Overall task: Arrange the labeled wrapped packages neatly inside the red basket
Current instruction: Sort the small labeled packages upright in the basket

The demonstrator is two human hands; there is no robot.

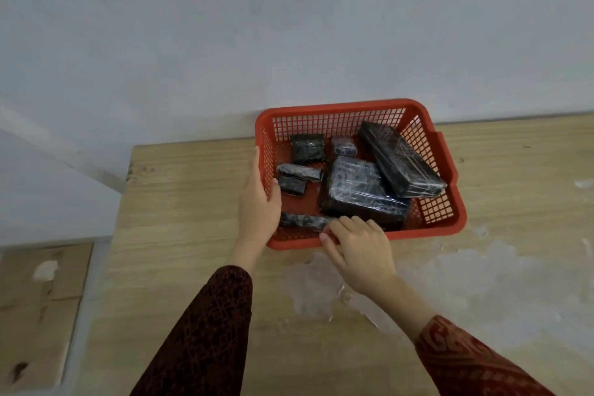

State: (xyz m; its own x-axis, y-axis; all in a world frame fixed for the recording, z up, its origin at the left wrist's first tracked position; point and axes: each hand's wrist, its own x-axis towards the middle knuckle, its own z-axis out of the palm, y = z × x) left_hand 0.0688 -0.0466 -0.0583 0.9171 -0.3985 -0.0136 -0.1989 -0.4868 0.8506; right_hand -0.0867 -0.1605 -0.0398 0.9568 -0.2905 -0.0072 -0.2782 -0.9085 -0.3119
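The red basket stands on the wooden table against the wall. Inside lie several dark packages in clear wrap: a long box leaning at the right, a big block in the middle, a square packet at the back left, a small bluish one, two small flat ones, and a long thin package along the near wall. My left hand grips the basket's left rim. My right hand rests over the near rim, fingertips on the thin package's right end.
The wooden table has worn pale patches near and right of the basket. A grey wall rises right behind the basket. A lower wooden surface lies past the table's left edge.
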